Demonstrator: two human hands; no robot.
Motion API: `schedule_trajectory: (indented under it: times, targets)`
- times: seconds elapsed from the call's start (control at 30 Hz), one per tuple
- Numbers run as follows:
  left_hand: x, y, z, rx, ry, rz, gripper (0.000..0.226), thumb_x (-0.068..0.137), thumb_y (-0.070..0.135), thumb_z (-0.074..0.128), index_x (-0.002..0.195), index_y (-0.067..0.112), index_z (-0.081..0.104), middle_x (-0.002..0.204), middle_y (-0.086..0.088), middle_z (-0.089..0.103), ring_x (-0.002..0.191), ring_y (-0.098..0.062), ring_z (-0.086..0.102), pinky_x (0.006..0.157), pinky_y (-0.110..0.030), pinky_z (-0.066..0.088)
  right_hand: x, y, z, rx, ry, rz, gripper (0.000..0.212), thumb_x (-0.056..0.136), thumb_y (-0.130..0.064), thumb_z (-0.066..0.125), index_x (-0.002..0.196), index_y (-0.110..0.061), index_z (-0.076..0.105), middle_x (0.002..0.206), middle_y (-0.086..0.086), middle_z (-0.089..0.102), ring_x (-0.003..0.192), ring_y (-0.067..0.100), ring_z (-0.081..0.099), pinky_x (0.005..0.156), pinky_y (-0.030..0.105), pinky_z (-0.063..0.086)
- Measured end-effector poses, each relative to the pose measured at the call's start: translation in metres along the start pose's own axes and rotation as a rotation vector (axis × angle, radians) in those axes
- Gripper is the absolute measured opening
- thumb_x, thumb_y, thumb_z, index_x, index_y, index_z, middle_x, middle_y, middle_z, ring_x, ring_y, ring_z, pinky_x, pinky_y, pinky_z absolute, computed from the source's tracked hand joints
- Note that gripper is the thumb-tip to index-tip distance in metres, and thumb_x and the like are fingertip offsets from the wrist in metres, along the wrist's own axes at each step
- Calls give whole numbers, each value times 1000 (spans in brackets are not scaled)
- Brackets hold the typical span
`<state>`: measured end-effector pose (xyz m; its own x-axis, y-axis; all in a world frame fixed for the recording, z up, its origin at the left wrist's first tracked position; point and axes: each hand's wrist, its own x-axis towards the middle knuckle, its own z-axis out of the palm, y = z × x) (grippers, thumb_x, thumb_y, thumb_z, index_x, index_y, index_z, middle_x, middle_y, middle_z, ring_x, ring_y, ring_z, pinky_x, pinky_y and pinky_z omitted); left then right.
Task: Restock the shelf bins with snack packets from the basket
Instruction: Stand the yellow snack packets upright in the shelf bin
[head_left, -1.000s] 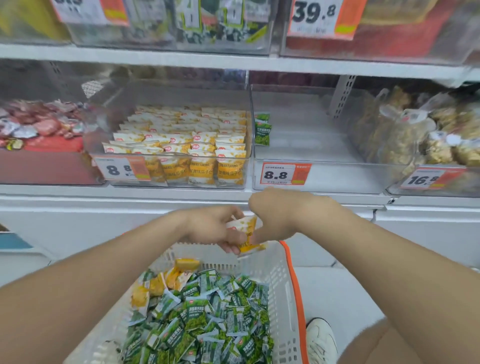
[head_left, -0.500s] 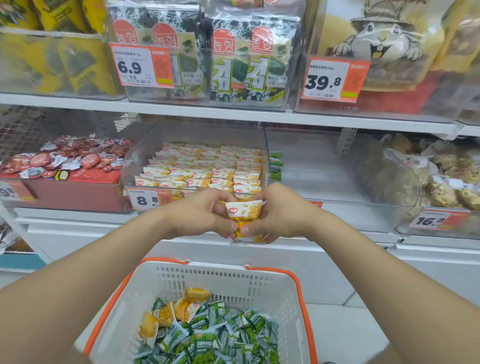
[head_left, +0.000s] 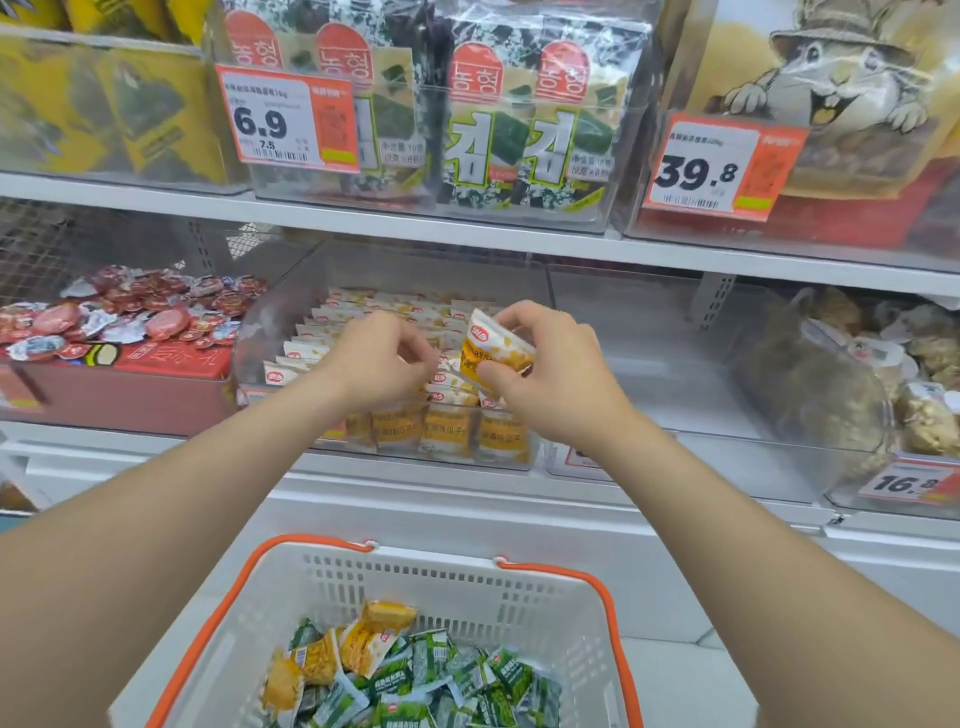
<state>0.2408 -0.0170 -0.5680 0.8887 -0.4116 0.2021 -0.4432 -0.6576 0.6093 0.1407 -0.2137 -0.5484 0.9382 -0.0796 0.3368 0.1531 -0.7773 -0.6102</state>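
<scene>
Head view: the right hand (head_left: 551, 376) pinches a yellow snack packet (head_left: 492, 349) over the clear shelf bin (head_left: 267, 332) of matching packets. The left hand (head_left: 375, 364) is beside it with fingers curled, grasp unclear. The basket (head_left: 415, 574) below holds green packets (head_left: 415, 675).

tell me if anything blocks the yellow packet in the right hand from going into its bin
Nothing visible does. The right hand holds the yellow packet over the open top of the clear bin. The left hand is beside it, not under it.
</scene>
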Motion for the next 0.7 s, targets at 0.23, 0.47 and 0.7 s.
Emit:
schedule_trajectory:
  times: [0.23, 0.47, 0.7]
  targets:
    - [28, -8, 7, 108, -149, 2, 16, 78, 21, 88, 74, 32, 77, 73, 16, 72, 77, -4, 69, 75, -24, 52, 26, 10, 22, -181, -227, -26, 14, 91, -32, 73, 103, -33, 67, 98, -7, 67, 107, 26, 50, 83, 36, 40]
    - [44, -11, 15, 223, -267, -5, 13, 76, 18, 88, 80, 28, 80, 68, 14, 69, 67, -9, 60, 56, -22, 40, 46, 13, 31, -221, -411, -30, 14, 95, -35, 72, 105, -30, 64, 111, -3, 65, 105, 22, 56, 83, 35, 45]
    - [48, -23, 12, 94, -180, 83, 12, 78, 16, 88, 76, 27, 83, 70, 12, 76, 71, -7, 72, 67, -25, 57, 53, 8, 33, -146, -466, 23, 13, 90, -30, 79, 89, -25, 67, 84, -5, 74, 78, 13, 68, 76, 34, 58]
